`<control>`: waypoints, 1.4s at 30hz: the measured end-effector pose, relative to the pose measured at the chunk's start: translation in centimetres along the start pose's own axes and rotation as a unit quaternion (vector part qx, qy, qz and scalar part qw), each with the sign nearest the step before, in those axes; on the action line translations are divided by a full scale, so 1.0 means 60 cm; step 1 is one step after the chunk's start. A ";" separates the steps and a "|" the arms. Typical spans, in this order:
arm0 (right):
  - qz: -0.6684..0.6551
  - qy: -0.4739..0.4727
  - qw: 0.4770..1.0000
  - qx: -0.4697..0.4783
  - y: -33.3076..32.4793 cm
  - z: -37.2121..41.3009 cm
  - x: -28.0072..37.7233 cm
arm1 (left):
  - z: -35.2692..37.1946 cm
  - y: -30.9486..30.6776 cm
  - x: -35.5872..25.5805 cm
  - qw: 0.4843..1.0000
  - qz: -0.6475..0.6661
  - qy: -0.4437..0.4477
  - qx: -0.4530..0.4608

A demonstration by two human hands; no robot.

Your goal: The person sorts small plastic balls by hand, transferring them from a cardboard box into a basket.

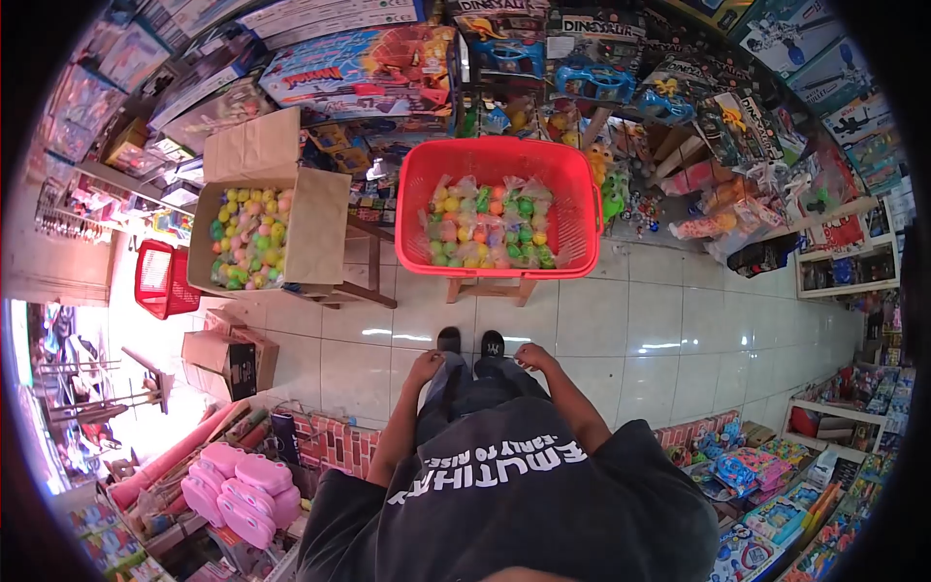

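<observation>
My left hand (427, 367) hangs beside my left thigh, its fingers curled in, with no object showing in it. On the other side my right hand (531, 357) is held near my right knee, also loosely closed and holding nothing that I can see. In front of me a red plastic basket (499, 272) rests on a wooden stool (490, 289). Bags of colourful small balls (490, 228) fill much of it. To its left stands an open cardboard box (320, 228) holding more colourful balls (250, 238). Both hands are apart from the basket and the box.
Boxed toys (359, 73) line the shelves ahead. A smaller red basket (167, 279) and a cardboard carton (218, 364) are at the left on the tiled floor (669, 320). Pink cases (242, 495) lie behind me at left, packaged toys (756, 475) behind at right.
</observation>
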State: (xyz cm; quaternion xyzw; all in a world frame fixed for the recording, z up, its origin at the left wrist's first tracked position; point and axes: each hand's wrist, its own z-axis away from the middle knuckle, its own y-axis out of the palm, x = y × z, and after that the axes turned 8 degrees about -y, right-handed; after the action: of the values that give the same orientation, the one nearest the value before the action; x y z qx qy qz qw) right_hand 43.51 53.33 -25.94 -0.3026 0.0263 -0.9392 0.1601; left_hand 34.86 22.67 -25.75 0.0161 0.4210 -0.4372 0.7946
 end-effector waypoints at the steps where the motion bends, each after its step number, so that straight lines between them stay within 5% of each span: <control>1: 0.016 0.001 1.000 0.016 0.007 0.004 0.006 | 0.011 -0.002 0.026 0.999 -0.019 -0.009 -0.040; 6: -0.044 -0.049 0.998 -0.010 0.029 0.009 0.025 | 0.050 -0.011 0.112 0.989 0.056 -0.077 -0.112; 14: 0.002 -0.011 0.996 -0.085 0.132 -0.020 0.068 | 0.095 -0.112 0.166 0.988 0.143 -0.029 -0.051; 18: 0.043 -0.124 0.985 -0.113 0.237 -0.072 0.105 | 0.130 -0.191 0.210 0.984 0.161 -0.062 -0.039; 21: 0.044 -0.132 0.987 -0.086 0.303 -0.068 0.181 | 0.156 -0.247 0.242 0.978 0.140 -0.138 -0.064; 26: 0.050 -0.147 0.988 0.003 0.370 -0.069 0.316 | 0.179 -0.308 0.287 0.979 0.162 -0.087 -0.090; 32: 0.168 -0.295 0.938 0.076 0.407 -0.054 0.481 | 0.207 -0.375 0.211 0.954 0.225 0.049 -0.195; 42: -0.069 -0.394 0.901 0.166 0.399 0.045 0.821 | 0.234 -0.614 -0.018 0.892 0.218 0.186 -0.350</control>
State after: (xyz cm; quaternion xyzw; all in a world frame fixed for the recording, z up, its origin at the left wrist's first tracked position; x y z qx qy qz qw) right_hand 14.13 15.20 0.34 -0.6182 -0.2158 -0.7428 0.1398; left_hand 17.68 -4.82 -3.34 -0.0905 0.6730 -0.0661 0.7311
